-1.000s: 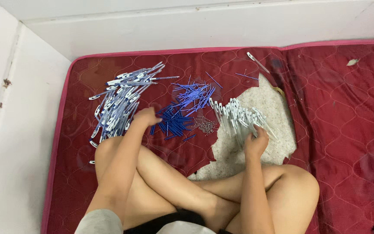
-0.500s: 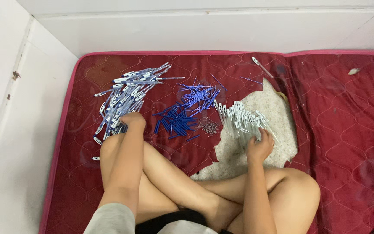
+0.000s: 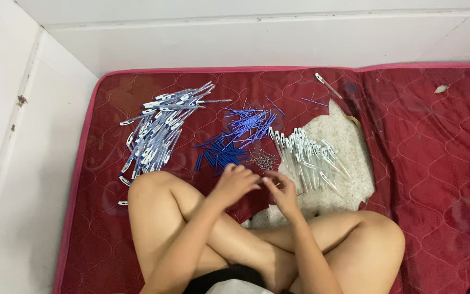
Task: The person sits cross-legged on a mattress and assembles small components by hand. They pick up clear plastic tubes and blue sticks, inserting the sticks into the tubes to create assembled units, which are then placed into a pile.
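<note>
Head view of a person seated cross-legged on a red mattress (image 3: 420, 163). The left hand (image 3: 234, 184) and right hand (image 3: 282, 190) meet at the centre of the frame, above the crossed legs, fingertips touching or nearly so. Both hands are curled, fingers bent inward; something small may be pinched between them, but it is too small to tell.

Three heaps lie on the mattress in an arc beyond the hands. At 10 o'clock from the hands, well apart: a pile of pens (image 3: 156, 133), blue and white, fanned lengthwise toward the upper right. At 12 o'clock, near the left hand: a heap of thin blue refills (image 3: 237, 136). Just beside it, at 12 to 1 o'clock and nearest the fingertips: a small cluster of metal springs (image 3: 264, 159). At 1 to 2 o'clock from the right hand: a row of clear barrels (image 3: 308, 158), lying partly on a worn patch (image 3: 344, 136) where pale padding shows through the torn red cover.

A single stray pen part (image 3: 326, 84) lies at 1 o'clock near the mattress's far edge, against the white wall (image 3: 246, 38).
</note>
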